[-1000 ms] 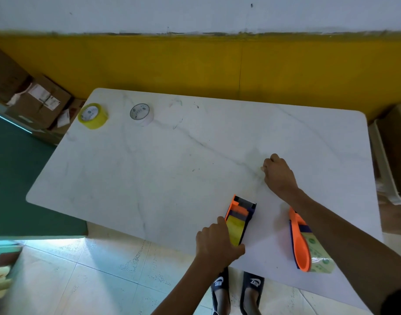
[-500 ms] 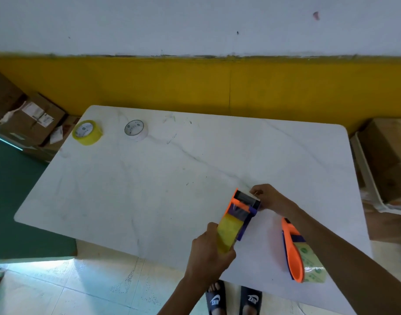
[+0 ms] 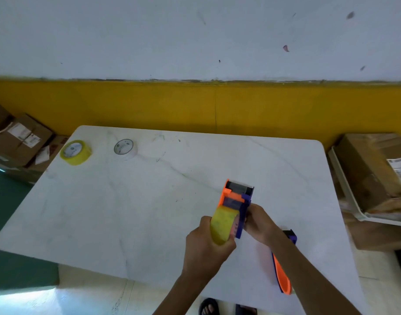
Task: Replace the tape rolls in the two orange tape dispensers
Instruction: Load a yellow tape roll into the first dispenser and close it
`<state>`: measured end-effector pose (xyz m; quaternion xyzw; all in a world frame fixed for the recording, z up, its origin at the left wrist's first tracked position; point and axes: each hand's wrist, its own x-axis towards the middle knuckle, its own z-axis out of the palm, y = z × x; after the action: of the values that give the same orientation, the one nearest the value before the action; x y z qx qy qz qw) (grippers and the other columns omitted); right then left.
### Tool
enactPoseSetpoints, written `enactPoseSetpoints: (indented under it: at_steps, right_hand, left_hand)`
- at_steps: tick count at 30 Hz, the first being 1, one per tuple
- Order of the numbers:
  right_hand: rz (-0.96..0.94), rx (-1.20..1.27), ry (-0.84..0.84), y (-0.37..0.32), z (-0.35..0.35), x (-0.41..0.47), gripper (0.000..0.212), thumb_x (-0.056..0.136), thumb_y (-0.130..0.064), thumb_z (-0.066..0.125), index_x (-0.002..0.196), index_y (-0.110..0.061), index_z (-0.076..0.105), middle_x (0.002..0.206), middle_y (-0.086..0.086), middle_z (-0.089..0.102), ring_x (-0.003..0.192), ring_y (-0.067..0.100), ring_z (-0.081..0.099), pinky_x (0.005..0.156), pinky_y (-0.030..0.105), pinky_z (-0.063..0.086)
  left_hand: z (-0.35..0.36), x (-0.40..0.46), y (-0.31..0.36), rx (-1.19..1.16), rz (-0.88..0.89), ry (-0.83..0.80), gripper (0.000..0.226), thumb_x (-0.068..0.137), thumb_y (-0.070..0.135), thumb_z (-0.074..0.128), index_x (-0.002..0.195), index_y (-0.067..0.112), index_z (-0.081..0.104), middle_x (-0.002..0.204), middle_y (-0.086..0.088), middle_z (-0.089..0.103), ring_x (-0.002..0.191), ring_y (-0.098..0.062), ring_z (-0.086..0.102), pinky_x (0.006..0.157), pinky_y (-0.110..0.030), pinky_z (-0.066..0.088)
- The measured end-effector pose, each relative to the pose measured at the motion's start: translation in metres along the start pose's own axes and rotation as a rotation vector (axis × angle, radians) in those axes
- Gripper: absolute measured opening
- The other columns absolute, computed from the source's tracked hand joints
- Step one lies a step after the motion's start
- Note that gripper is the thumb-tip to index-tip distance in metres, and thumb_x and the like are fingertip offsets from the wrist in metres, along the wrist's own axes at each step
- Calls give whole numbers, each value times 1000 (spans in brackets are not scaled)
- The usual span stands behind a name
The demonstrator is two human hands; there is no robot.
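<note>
Both hands hold the orange and purple plastic tape dispenser (image 3: 237, 201) lifted above the near edge of the white marble-patterned table (image 3: 126, 212): the left hand (image 3: 208, 248) is curled round the worn yellow tape roll (image 3: 223, 225) at its near end, and the right hand (image 3: 259, 223) pinches the purple side plate beside that roll. Its long axis runs away from the person, cutter end toward the far edge, so the roll probably has to slide out sideways against the right hand's bracing. Forearms converge from below, while the second orange dispenser (image 3: 283, 278) lies near the right corner and the fresh yellow roll (image 3: 75, 152) and white roll (image 3: 125, 148) wait at the far left corner, nearer the left hand.
</note>
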<state>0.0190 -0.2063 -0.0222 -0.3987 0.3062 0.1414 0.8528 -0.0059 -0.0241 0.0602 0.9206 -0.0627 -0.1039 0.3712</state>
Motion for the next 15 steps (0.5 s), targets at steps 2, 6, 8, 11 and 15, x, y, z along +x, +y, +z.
enactPoseSetpoints:
  at_steps: [2,6,8,11,15]
  right_hand:
    - [-15,85,27,11,-1,-2,23,93,-5,39,91,-5,63,79,10,68,74,21,64,81,35,48]
    - [37,107,60,27,9,-9,24,94,-11,44,84,-7,65,70,7,72,64,20,71,71,35,53]
    - [38,92,102,33,15,-15,26,92,-16,43,78,-8,64,63,6,70,56,20,68,56,29,52]
    - [-1,169,154,49,17,-18,37,86,-39,53,96,-5,66,84,15,67,72,28,63,60,32,48]
    - [91,260,182,77,11,-25,63,100,-50,26,117,-2,63,106,19,72,90,30,71,72,39,55]
  left_hand:
    - [2,-2,5,-38,-27,-11,45,70,67,65,85,28,50,66,2,64,59,-11,62,53,-28,53]
    - [5,4,12,-41,-82,-9,41,71,57,67,84,21,51,66,1,62,60,-14,63,55,-35,55]
    - [9,9,14,-25,-129,-20,40,71,54,66,84,20,52,68,2,62,61,-14,63,55,-34,55]
    - [15,15,13,40,-186,-55,51,67,64,61,87,18,52,76,2,61,67,-15,63,59,-34,55]
    - [23,22,6,117,-253,-134,58,68,64,61,93,12,53,87,-1,57,79,-21,62,64,-32,51]
